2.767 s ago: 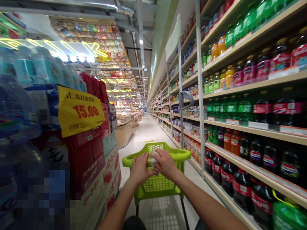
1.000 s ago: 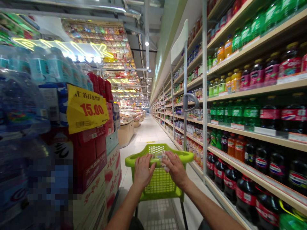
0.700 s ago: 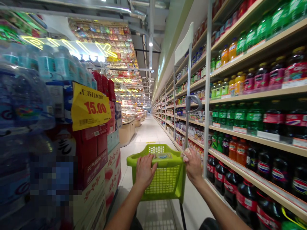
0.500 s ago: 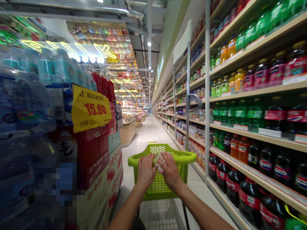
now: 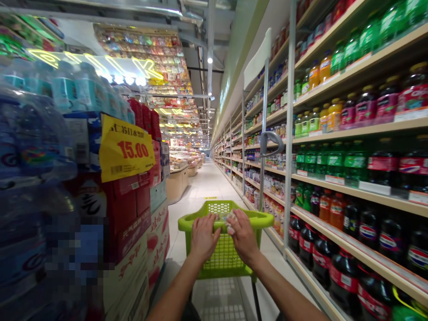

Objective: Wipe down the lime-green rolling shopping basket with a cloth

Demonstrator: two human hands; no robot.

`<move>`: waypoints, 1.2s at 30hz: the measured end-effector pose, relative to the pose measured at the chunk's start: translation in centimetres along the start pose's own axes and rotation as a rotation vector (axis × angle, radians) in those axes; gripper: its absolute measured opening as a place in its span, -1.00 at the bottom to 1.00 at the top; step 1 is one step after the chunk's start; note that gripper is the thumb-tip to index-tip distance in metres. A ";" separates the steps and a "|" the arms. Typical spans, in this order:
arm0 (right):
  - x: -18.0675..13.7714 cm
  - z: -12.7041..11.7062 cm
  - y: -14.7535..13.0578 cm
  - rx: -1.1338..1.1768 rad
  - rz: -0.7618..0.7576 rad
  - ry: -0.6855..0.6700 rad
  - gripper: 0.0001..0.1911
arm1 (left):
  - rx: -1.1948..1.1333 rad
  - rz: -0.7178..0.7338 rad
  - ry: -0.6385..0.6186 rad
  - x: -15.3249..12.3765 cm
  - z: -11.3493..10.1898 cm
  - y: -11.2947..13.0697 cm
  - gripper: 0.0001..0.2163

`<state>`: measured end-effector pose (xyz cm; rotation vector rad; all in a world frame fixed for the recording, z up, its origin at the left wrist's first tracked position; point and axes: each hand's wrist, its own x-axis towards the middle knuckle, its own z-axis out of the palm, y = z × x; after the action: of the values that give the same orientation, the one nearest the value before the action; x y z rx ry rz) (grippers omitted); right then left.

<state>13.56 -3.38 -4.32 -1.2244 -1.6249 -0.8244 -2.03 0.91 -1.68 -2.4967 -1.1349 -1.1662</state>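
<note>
A green plastic shopping cart stands right in front of me, its basket pierced with small holes. The fingers of my left hand curl over the near bar of the cart, left of its middle. A crumpled whitish wipe, perhaps tissue or cloth, is pinched in my right hand and pressed on the same bar, right of its middle. A small gap lies between the two hands. The undersides of my fingers are hidden.
Shelves of soft drink bottles line the right side. A metal pole with a grey handle rises near them. Stacked drink cartons with a yellow price sign stand close on the left. A tiled aisle runs ahead.
My right hand has slid a little to the right along the bar with the wipe, widening the gap between the hands. My left hand has stayed on the bar.
</note>
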 end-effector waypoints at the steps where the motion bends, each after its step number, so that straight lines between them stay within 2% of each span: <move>1: 0.1 0.1 -0.2 0.008 -0.036 -0.016 -0.68 | 0.003 0.004 -0.004 0.0 -0.1 -0.1 -0.65; 4: -0.4 -0.9 2.3 -0.035 -0.012 -0.015 -0.69 | 0.005 0.008 -0.009 0.0 -0.3 -0.5 -0.64; 7: -1.0 -2.7 6.3 -0.143 0.177 0.051 -0.69 | -0.005 0.003 -0.007 -0.1 -0.4 -0.3 -0.64; 9: -1.0 -3.2 7.2 -0.187 0.263 0.070 -0.69 | -0.009 -0.003 -0.003 -0.1 -0.3 0.1 -0.65; 11: -0.6 -2.7 5.8 -0.157 0.244 0.051 -0.68 | -0.005 -0.011 -0.006 0.0 -0.1 0.4 -0.64; 14: 0.4 -0.9 1.4 -0.025 0.089 -0.012 -0.68 | 0.013 -0.009 -0.024 0.0 0.1 0.7 -0.63; 16: 0.9 0.0 -0.5 0.037 -0.001 -0.035 -0.67 | 0.029 0.004 -0.033 0.0 0.2 0.6 -0.61; 17: 0.9 0.2 -0.6 0.048 -0.023 -0.037 -0.67 | 0.036 0.013 -0.038 0.0 0.2 0.5 -0.60; 19: 0.6 -0.2 0.8 0.031 -0.010 -0.022 -0.68 | 0.044 0.032 -0.055 -0.1 0.0 0.3 -0.58; 22: -0.3 -1.6 5.0 -0.061 0.142 0.041 -0.70 | 0.043 0.043 -0.083 -0.1 -0.2 0.2 -0.55; 24: -0.7 -2.3 6.7 -0.113 0.235 0.074 -0.70 | 0.039 0.030 -0.089 -0.1 -0.2 0.4 -0.55; 27: -0.4 -2.0 5.2 -0.082 0.214 0.061 -0.69 | 0.039 0.008 -0.089 0.0 -0.1 0.9 -0.55; 30: 0.3 -0.8 1.3 0.019 0.058 0.007 -0.71 | 0.051 0.011 -0.096 0.0 -0.1 1.1 -0.55; 32: 0.6 -0.5 0.1 0.065 -0.041 -0.030 -0.70 | 0.057 0.025 -0.104 0.0 -0.2 0.9 -0.55; 34: 0.5 -0.8 1.0 0.071 -0.076 -0.040 -0.69 | 0.058 0.034 -0.109 0.0 -0.3 0.7 -0.55; 36: 0.2 -1.6 3.1 0.016 0.000 -0.002 -0.70 | 0.057 0.033 -0.110 0.0 -0.4 0.6 -0.54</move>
<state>16.94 -3.85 -3.63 -1.2152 -1.6301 -0.8088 -1.82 0.30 -1.32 -2.5533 -1.1323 -0.9850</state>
